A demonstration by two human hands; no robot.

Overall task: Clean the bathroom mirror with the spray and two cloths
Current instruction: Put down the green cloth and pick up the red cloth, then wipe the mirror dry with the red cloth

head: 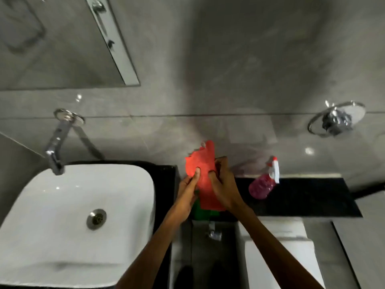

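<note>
Red cloth [203,174]: soft, light, limp; held above the bench's left end, by the back wall.
Left hand [188,189]: thumb pinches the cloth's left edge.
Right hand [221,184]: fingers bunched on its right side.
Green cloth [203,208]: lies at the bench's front edge, under the red one.
Spray bottle [263,184]: mid-bench, untouched; probably slick plastic, best gripped at the neck.
Mirror [62,38]: upper left, above the basin [52,205].

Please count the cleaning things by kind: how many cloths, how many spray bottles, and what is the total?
Cloths: 2, a red cloth held in both hands and a green cloth under it on the counter.
Spray bottles: 1, the pink spray bottle on the black ledge.
Total: 3
</note>
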